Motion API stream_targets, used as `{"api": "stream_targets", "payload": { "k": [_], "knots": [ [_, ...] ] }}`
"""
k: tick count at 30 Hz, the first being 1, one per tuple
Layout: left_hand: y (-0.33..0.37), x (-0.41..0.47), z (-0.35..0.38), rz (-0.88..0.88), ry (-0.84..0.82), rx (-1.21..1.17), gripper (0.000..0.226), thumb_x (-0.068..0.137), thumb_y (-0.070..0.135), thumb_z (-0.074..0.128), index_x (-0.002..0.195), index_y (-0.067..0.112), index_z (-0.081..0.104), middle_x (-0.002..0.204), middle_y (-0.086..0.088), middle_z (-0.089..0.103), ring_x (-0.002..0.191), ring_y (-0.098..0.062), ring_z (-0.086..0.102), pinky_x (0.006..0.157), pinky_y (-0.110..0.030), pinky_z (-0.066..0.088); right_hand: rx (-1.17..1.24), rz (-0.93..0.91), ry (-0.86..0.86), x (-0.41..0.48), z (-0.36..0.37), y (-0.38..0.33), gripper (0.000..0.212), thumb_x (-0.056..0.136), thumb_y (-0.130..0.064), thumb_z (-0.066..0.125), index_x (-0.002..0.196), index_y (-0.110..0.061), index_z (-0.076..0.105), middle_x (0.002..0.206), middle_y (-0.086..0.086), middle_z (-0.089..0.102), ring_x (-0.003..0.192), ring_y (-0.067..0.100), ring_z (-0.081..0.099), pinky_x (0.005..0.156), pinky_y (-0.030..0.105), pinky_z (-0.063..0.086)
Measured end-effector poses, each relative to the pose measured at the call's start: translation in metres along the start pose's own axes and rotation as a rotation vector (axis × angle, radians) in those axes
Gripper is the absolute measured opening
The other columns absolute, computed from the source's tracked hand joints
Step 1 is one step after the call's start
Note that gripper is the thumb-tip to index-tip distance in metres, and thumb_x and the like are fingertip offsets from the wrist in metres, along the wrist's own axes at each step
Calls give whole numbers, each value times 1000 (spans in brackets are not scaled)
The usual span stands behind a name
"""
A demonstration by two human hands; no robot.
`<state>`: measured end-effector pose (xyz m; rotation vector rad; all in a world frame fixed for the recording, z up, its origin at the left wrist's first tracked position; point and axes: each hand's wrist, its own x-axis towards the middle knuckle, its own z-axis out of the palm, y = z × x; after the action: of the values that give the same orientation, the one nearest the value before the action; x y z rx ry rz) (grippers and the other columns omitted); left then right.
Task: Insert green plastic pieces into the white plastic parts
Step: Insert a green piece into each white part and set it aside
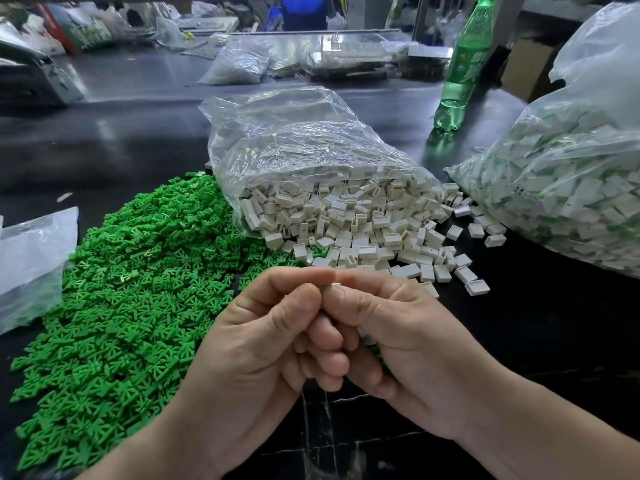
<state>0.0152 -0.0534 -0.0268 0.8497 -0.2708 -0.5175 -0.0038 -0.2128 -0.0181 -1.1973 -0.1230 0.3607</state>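
A wide heap of small green plastic pieces (128, 289) covers the dark table at the left. White plastic parts (363, 223) spill from an open clear bag (294, 140) in the middle. My left hand (263, 344) and my right hand (394, 337) meet in front of the heaps, fingertips pressed together. Between the fingertips a small white part (333, 286) shows only a corner; the rest is hidden by the fingers. Whether a green piece is in it cannot be seen.
A big clear bag (568, 188) of white parts with green inside lies at the right. A green bottle (464, 64) stands behind it. Another plastic bag (31, 258) lies at the left edge. More bags and trays sit at the back.
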Motion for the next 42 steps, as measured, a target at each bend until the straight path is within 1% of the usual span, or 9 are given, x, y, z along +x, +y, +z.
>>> {"api": "stream_targets", "payload": {
  "k": [6, 13, 18, 23, 27, 30, 34, 38, 42],
  "knots": [
    [4, 3, -3, -40, -117, -67, 38, 88, 35, 70, 117, 12, 68, 75, -10, 72, 64, -20, 72, 57, -29, 59, 36, -27, 29, -2, -1, -1, 18, 89, -33, 66, 82, -18, 72, 59, 0, 54, 38, 8, 45, 33, 15, 31],
    [-1, 4, -5, -24, -43, 40, 32, 80, 31, 79, 105, 13, 73, 68, -11, 71, 56, -20, 70, 50, -28, 57, -70, -19, 50, -2, -5, 1, 45, 91, -39, 63, 115, -1, 67, 61, -2, 57, 41, 7, 46, 33, 16, 33],
    [-4, 2, -1, 74, 41, 97, 37, 71, 32, 86, 98, 10, 73, 59, -12, 66, 46, -21, 65, 44, -27, 53, -90, -86, 85, -4, 3, 7, 32, 92, -40, 61, 103, -13, 74, 58, -1, 57, 43, 12, 47, 34, 17, 33],
    [-4, 0, 5, 149, 61, 109, 35, 75, 31, 83, 98, 8, 71, 55, -10, 62, 40, -21, 61, 48, -35, 54, -60, -127, 64, -5, 11, 6, 40, 97, -39, 58, 106, -1, 67, 57, -2, 60, 45, 11, 52, 34, 19, 31],
    [-5, 1, 8, 156, 61, 125, 35, 78, 33, 80, 100, 8, 70, 56, -10, 61, 40, -22, 59, 49, -40, 55, -62, -116, 61, -3, 8, 7, 39, 98, -39, 58, 106, -2, 67, 59, -1, 60, 45, 11, 53, 35, 18, 34],
    [-2, 1, 5, 137, 43, 201, 40, 77, 35, 80, 108, 12, 69, 65, -12, 66, 51, -25, 65, 50, -34, 55, -46, -70, 77, 0, 4, 6, 42, 97, -42, 58, 83, -3, 63, 54, -2, 55, 43, 10, 50, 35, 17, 32],
    [4, -1, 0, 214, 39, 537, 21, 85, 25, 67, 105, 21, 65, 70, -14, 69, 56, -27, 69, 52, -30, 56, -60, -64, 79, 0, 0, 6, 38, 98, -41, 56, 69, -17, 60, 56, 3, 55, 44, 14, 48, 35, 18, 31],
    [8, -7, 0, 421, 119, 1033, 17, 84, 34, 62, 101, 35, 61, 74, 8, 72, 60, -8, 69, 54, -16, 54, -45, -44, 91, 0, 2, 6, 33, 93, -38, 59, 66, -19, 60, 61, 6, 55, 42, 16, 46, 35, 18, 31],
    [16, -8, -3, 564, 183, 1406, 18, 81, 35, 70, 98, 32, 65, 87, 20, 67, 75, 3, 65, 62, 0, 42, -80, -21, 102, -1, 1, 4, 27, 90, -39, 60, 68, -24, 63, 62, -1, 54, 38, 9, 43, 35, 17, 31]
  ]
}}
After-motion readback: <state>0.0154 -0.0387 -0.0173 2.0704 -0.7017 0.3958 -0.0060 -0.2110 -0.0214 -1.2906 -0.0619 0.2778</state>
